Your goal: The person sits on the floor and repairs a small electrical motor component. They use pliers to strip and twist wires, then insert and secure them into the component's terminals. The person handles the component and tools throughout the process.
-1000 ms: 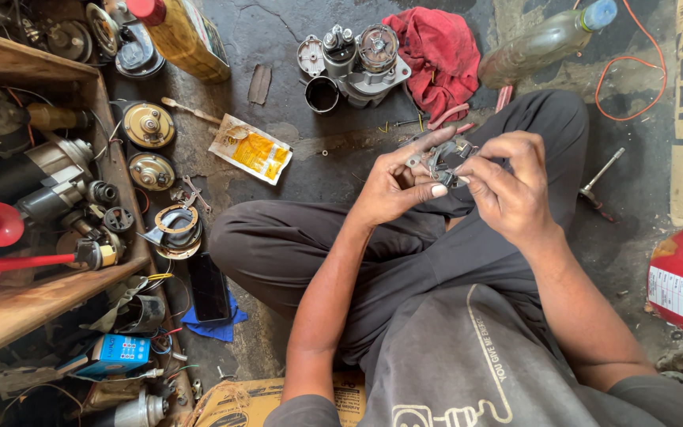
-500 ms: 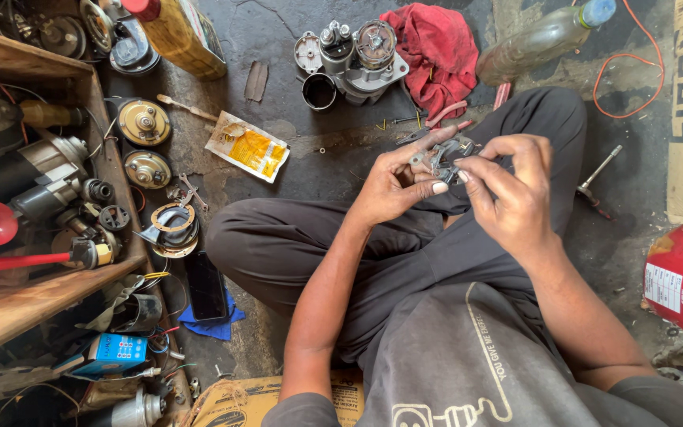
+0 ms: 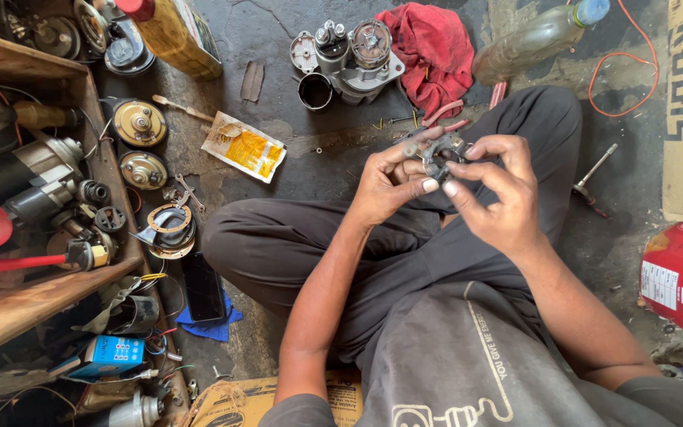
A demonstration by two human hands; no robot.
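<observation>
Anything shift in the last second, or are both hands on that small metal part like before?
Barely anything. Both hands drifted slightly with the view; the left hand and right hand keep their grip on the small metal part above the lap. Nothing was picked up or let go. The red rag, yellow packet and motor housing lie on the floor as before.

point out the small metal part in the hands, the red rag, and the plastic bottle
small metal part (image 3: 440, 152), head view, on its dark ring between the fingers.
red rag (image 3: 435, 47), head view, middle of the cloth.
plastic bottle (image 3: 535, 39), head view, on its clear body.
</observation>
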